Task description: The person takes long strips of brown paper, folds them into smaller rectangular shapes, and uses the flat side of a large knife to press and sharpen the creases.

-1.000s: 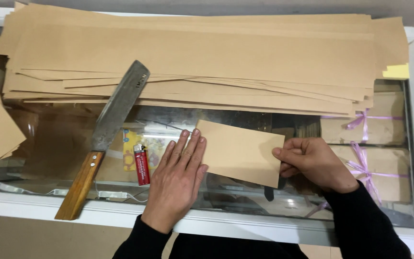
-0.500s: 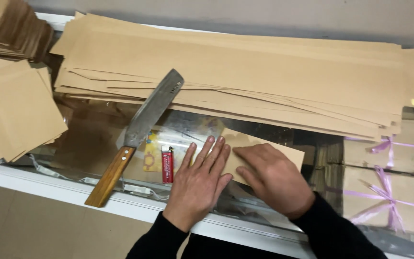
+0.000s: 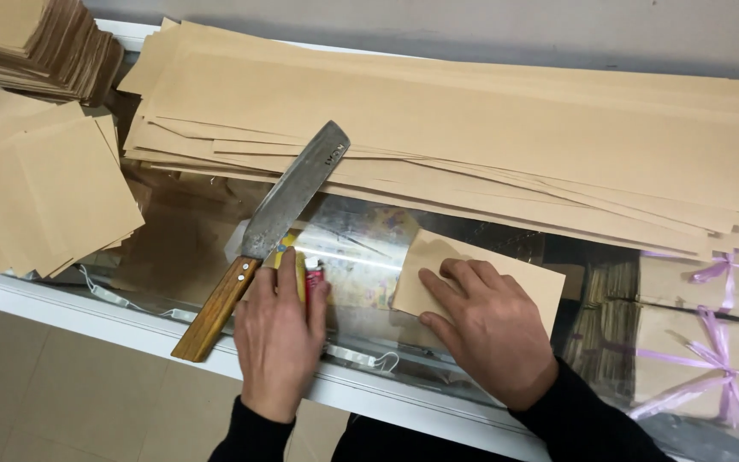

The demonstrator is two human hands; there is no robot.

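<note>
Folded brown paper (image 3: 506, 275) lies flat on the glass bench near its front edge, pinned under the right hand (image 3: 487, 329), whose fingers are spread and pressed on the sheet, gripping nothing. The left hand (image 3: 280, 338) rests palm down just left of it, fingers together over a red lighter (image 3: 313, 278), beside the wooden handle of a big knife (image 3: 263, 235). The knife's blade slants up toward a stack of long brown paper strips (image 3: 472, 128) along the back edge. Cut brown squares (image 3: 36, 192) sit piled at the left end. Bundles tied with purple ribbon (image 3: 720, 342) show at the right end.
</note>
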